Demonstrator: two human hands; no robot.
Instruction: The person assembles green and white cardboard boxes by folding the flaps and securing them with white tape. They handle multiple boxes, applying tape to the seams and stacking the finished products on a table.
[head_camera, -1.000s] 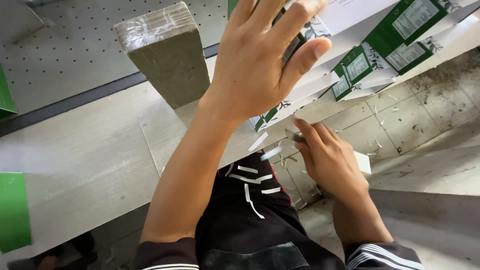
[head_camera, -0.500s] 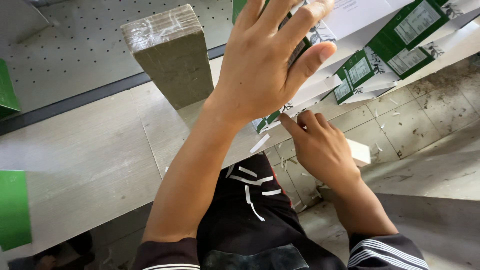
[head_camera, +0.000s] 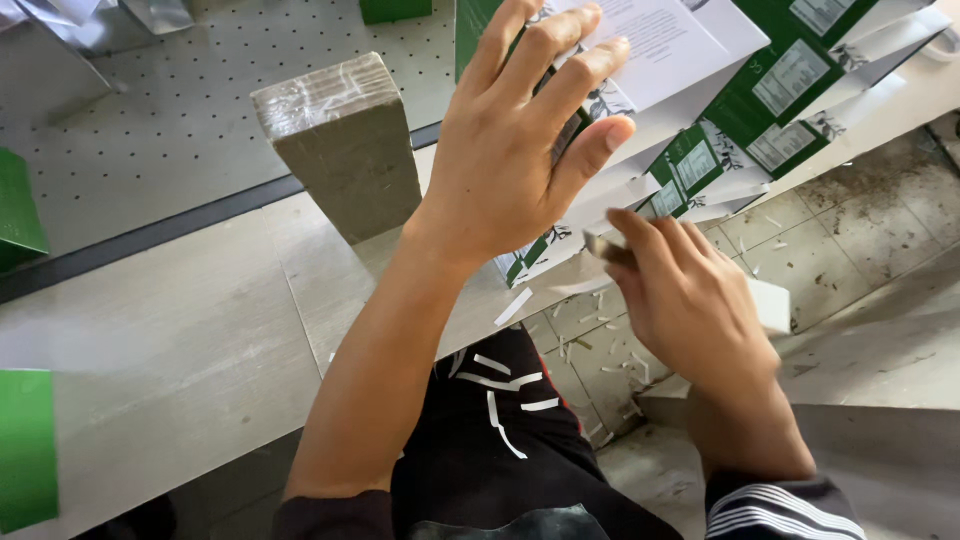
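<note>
Figure: work at the front edge of the tabletop, seen from the head camera. I read the step in hand as the handling of flat printed cartons: the left hand lies spread, fingers apart and palm down, on a stack of green-and-white flat carton blanks that fans out over the tabletop's front edge towards its right end. I judge that this hand is pinning the stack in place. The right hand, lower and just past the edge, is curled round a small white block-like object, its fingertips pressed together near the lowest blank; the motion blur there keeps me from telling what the object is, or whether it touches the card. The next move, as I judge it, calls for a steady press from the left hand while the right works along the blank's edge.

The blanks look thin and glossy: dark green panels with white label areas and a leaf pattern, plus one white sheet of fine print on top. A wrapped grey-brown rectangular block stands upright on the tabletop, near the left hand. Narrow white paper strips lie on the person's dark trousers and on the tiled floor below.
</note>
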